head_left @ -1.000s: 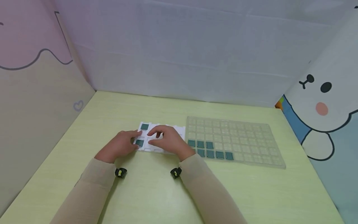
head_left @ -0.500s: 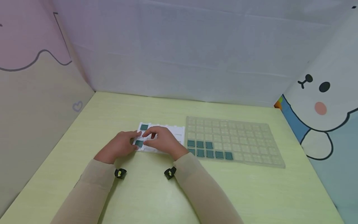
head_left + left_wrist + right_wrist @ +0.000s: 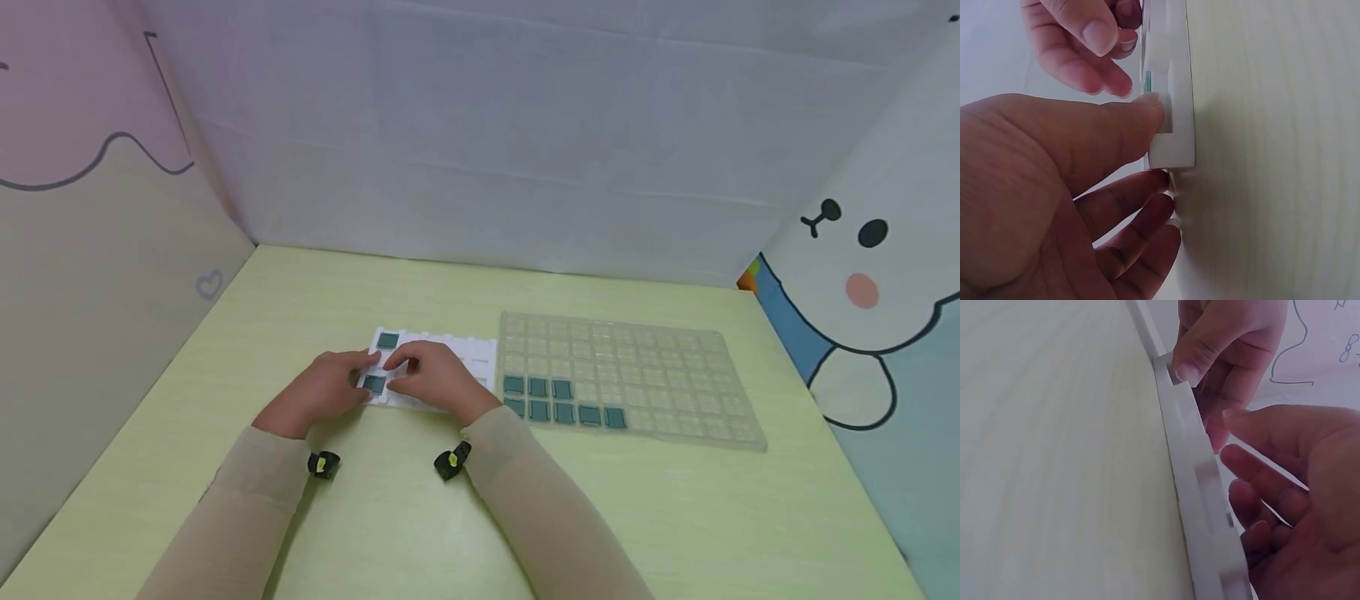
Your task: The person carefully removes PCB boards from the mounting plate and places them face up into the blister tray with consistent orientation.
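Note:
A white slotted tray (image 3: 450, 400) lies on the table with two teal square chips at its left end: a far chip (image 3: 387, 341) and a near chip (image 3: 374, 384). My left hand (image 3: 326, 392) grips that end; in the left wrist view its thumb (image 3: 1129, 128) presses at the tray's side by a chip's teal edge. Over the tray, close to the near chip, is my right hand (image 3: 438, 379). In the right wrist view, a gap shows between its thumb (image 3: 1272, 425) and index finger, and nothing is visible there.
A clear plastic tray (image 3: 660, 375) with many pockets lies right of the white tray. Its near-left pockets hold several teal chips (image 3: 564, 412). A white sheet (image 3: 480, 150) backs the table, and printed panels stand at both sides.
My right hand has moved left over the white tray, toward the near chip, then nearly stopped. My left hand has stayed on the tray's end.

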A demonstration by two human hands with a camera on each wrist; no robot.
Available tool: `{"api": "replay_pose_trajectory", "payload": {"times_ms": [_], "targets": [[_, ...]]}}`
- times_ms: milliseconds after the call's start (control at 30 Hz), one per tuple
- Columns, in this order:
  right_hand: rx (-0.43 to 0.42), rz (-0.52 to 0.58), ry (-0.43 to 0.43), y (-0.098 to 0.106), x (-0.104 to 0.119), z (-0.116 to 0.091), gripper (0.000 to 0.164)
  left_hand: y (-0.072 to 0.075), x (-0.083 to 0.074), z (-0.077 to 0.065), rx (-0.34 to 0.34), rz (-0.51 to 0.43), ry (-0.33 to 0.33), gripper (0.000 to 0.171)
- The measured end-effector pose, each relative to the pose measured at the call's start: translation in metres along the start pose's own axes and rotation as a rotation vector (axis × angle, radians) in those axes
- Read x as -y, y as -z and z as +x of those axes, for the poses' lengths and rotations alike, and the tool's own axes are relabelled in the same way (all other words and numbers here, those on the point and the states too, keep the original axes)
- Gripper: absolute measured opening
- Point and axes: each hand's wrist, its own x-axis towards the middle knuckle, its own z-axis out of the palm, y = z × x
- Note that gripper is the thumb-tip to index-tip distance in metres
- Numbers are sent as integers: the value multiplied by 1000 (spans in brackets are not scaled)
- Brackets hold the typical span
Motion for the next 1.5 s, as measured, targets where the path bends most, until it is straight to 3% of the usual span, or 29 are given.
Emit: {"api": "replay_pose_trajectory", "payload": {"times_ms": [267, 633, 1500], "targets": [[-3, -54, -37, -3, -1, 4, 19, -1, 2, 1, -1, 10, -1, 62], [-8, -86, -26, -8, 4, 6, 19, 2, 2, -1, 7, 12, -28, 60], [-10, -88, -25, -9, 5, 5, 20, 1, 5, -1, -3, 31, -67, 62]]}}
